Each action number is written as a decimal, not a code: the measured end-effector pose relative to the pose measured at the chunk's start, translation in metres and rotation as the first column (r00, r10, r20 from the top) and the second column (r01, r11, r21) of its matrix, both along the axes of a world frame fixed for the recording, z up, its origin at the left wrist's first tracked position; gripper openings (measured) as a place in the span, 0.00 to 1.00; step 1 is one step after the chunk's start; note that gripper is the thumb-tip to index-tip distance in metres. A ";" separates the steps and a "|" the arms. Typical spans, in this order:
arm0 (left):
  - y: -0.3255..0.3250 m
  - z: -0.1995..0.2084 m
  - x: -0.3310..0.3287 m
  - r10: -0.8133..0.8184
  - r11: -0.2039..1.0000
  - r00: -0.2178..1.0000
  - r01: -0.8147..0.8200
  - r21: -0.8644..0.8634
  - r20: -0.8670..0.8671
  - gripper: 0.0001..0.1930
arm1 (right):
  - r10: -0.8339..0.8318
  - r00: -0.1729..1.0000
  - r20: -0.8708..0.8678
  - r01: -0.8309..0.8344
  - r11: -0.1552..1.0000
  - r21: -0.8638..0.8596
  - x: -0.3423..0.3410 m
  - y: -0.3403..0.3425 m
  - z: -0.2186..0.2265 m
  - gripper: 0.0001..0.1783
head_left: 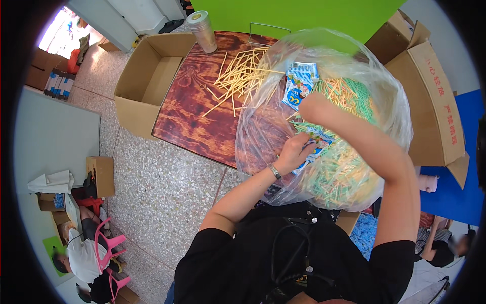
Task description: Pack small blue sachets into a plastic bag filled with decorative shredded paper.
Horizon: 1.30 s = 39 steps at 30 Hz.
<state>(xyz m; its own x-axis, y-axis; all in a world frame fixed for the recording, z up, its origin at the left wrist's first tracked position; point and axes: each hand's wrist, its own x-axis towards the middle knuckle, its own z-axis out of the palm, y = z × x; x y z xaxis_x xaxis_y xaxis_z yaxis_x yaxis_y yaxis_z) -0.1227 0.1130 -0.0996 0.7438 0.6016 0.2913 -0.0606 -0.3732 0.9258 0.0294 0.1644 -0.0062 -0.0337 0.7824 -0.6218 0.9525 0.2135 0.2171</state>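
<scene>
A large clear plastic bag point(395, 109) lies spread over the table, full of thin green, orange and pale yellow sticks point(329, 177). On these sticks rest several small blue-and-white packets point(295, 94). My left hand point(294, 153), with a band on its wrist, has its thumb and fingers closed on a blue-and-white packet point(320, 138) at the bag's middle. Just beyond it, my right hand point(315, 107) is curled over the sticks beside the upper packets. Its fingertips are turned away, so what they pinch is hidden.
Loose pale yellow sticks point(240, 76) lie scattered on the red-brown patterned table point(187, 119). A stack of clear lidded cups point(202, 33) stands at its far left corner. Open cardboard boxes flank it on the left point(134, 86) and right point(425, 101). People sit farther off on both sides.
</scene>
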 end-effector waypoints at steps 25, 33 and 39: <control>0.013 0.030 0.013 0.035 0.927 0.988 0.023 -0.374 0.148 0.08 | -0.327 0.641 -0.694 0.290 0.941 -0.175 0.068 -0.083 0.123 0.20; 0.016 0.029 0.017 0.043 0.968 0.985 0.002 -0.253 0.169 0.07 | -0.151 0.626 -0.765 0.312 0.948 0.068 0.054 -0.090 0.103 0.15; 0.015 0.052 0.017 -0.084 0.912 0.995 0.095 -0.398 0.046 0.08 | -0.074 0.652 -0.754 0.332 0.922 0.197 0.038 -0.092 0.101 0.12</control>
<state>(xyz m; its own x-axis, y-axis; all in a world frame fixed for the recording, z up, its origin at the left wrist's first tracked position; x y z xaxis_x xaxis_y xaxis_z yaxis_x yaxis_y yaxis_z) -0.1061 0.1277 -0.0479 0.7955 0.6029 0.0610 -0.1034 0.0358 0.9940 0.0674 0.0722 0.0944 -0.1855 0.9600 -0.2098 0.8401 0.0442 -0.5407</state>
